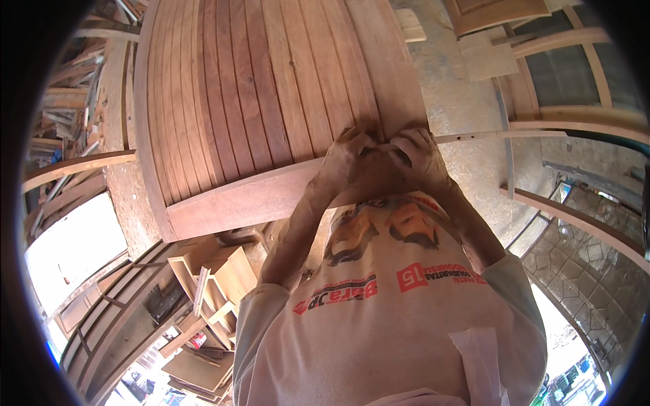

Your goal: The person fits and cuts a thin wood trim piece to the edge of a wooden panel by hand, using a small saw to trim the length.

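Left hand (347, 154) and right hand (418, 153) are resting curled on the slatted panel (252, 81), grasp unclear; slipping could scrape knuckles.

Pale shirt (379, 338), red-and-black print (409, 280), 2 greyish sleeves (261, 308).

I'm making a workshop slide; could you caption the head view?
Left hand and right hand, close together at the near right corner of a grooved wooden panel.

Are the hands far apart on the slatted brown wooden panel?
No: the left hand and right hand are together near one corner of the panel.
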The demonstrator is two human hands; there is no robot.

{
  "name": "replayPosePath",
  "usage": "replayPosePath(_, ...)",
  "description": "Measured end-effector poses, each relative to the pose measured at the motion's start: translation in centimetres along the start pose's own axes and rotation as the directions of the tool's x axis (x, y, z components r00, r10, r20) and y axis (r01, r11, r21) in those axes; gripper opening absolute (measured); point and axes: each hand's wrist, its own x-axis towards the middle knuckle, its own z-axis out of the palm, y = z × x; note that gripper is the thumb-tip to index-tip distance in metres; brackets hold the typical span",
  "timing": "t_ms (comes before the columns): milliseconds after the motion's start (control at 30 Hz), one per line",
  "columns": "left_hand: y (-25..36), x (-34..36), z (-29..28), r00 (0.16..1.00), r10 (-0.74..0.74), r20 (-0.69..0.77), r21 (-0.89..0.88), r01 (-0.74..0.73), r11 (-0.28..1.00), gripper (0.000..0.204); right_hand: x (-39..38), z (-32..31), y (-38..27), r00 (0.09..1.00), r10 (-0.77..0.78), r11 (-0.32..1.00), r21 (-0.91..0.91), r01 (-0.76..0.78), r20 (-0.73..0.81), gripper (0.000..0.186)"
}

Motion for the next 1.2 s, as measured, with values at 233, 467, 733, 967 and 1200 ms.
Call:
replayPosePath(233, 0.3, -0.2, 0.3, 1.000, -0.023, 0.016, 0.015, 0.023, 1.000, 0.019, -0.7, 0.1, -0.3, 0.999, 0.001, 1.000, -0.002, -0.001, -0.038, 0.032)
replayPosePath(467, -1.2, -1.1, 0.3, 0.999, 0.038, 0.003, 0.047, -0.038, 0.998, 0.019, -0.1, 0.7, -0.3, 0.994, -0.073, 0.997, 0.018, 0.075, -0.085, 0.028)
replayPosePath(733, -0.8, -3.7, -0.4, 0.983, 0.009, -0.181, 0.245, 0.036, 0.969, 0.036, -1.6, 0.9, 0.5, 0.997, -0.074, 0.997, -0.029, 0.073, -0.037, 0.031)
replayPosePath(967, -2.3, -9.3, -5.7, 0.909, -0.205, -0.362, 0.373, 0.343, 0.862, 0.046, -0.8, 1.2, 1.5, 0.995, -0.091, 0.996, -0.028, 0.090, -0.028, 0.033)
replayPosePath(1200, -3.2, -9.8, -5.8, 0.903, -0.173, -0.394, 0.338, 0.318, 0.886, 0.040, -0.7, 0.9, 1.5, 0.994, -0.105, 0.994, -0.030, 0.104, -0.036, 0.032)
